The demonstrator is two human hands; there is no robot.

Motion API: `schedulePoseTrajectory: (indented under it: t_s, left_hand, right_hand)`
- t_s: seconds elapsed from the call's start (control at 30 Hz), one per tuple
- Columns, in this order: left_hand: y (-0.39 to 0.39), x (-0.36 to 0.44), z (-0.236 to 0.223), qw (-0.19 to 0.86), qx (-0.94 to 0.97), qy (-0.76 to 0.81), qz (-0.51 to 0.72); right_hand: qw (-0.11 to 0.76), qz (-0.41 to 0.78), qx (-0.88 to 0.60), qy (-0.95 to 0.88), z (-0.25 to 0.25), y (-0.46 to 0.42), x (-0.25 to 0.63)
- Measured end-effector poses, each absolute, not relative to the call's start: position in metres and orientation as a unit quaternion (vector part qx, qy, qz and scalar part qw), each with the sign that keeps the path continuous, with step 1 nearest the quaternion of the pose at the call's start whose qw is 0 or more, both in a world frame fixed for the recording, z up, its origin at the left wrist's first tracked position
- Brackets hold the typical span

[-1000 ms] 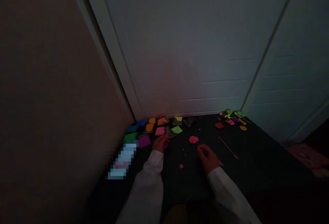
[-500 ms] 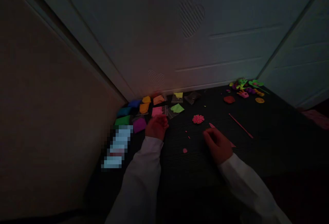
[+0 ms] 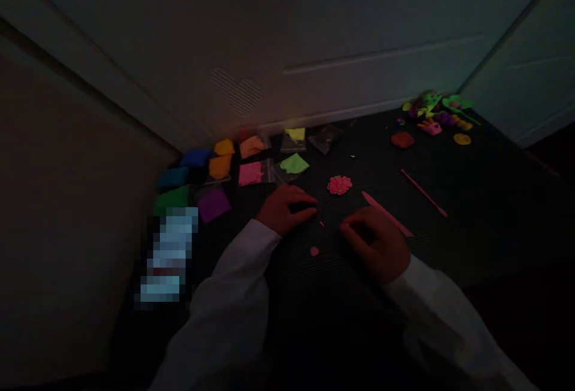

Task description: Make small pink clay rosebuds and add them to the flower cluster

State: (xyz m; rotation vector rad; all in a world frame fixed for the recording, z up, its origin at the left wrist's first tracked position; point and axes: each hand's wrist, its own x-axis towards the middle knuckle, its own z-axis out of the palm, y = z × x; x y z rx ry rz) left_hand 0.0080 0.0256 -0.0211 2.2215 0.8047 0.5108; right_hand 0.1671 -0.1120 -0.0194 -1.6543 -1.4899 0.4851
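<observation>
My left hand (image 3: 287,210) is palm down over the dark table, thumb and forefinger stretched out with a small gap between their tips. Just beyond those tips lies a tiny pink scrap (image 3: 321,224). A small flat pink disc (image 3: 314,251) rests nearer to me, between the hands. My right hand (image 3: 376,244) is curled, thumb and forefinger tips pressed together; whatever they pinch is too small or dark to make out. Beside it, partly behind the knuckles, lies a pink pointed modelling knife (image 3: 384,210). A pink clay flower of many small petals (image 3: 339,185) sits beyond both hands.
Bags of coloured clay, including purple (image 3: 214,204), pink (image 3: 250,173) and light green (image 3: 295,164), line the left and back. A thin pink tool (image 3: 423,193) and red clay lump (image 3: 402,139) lie right, before finished clay flowers (image 3: 431,106). A blurred bright screen (image 3: 168,256) lies left.
My left hand has come away from the pink clay bag and turned palm down by the small scraps. One scrap no longer shows near its fingertips. The right hand stays pinched; the view has shifted.
</observation>
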Motion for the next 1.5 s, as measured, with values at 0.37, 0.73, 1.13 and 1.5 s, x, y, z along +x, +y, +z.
schedulePoseTrajectory:
  t_s: [0.37, 0.73, 1.13, 1.5]
  left_hand:
    - [0.02, 0.01, -0.012, 0.343, 0.819, 0.416, 0.195]
    - [0.02, 0.009, -0.013, 0.358, 0.803, 0.428, 0.208]
    - [0.021, 0.009, -0.013, 0.371, 0.798, 0.416, 0.229]
    - [0.022, 0.009, -0.014, 0.389, 0.787, 0.414, 0.241]
  right_hand:
    - [0.373, 0.173, -0.659, -0.63, -0.011, -0.115, 0.165]
    - [0.253, 0.148, -0.631, -0.718, -0.02, -0.117, 0.16]
    - [0.219, 0.136, -0.623, -0.738, -0.021, -0.117, 0.163]
    - [0.22, 0.137, -0.628, -0.734, -0.022, -0.116, 0.162]
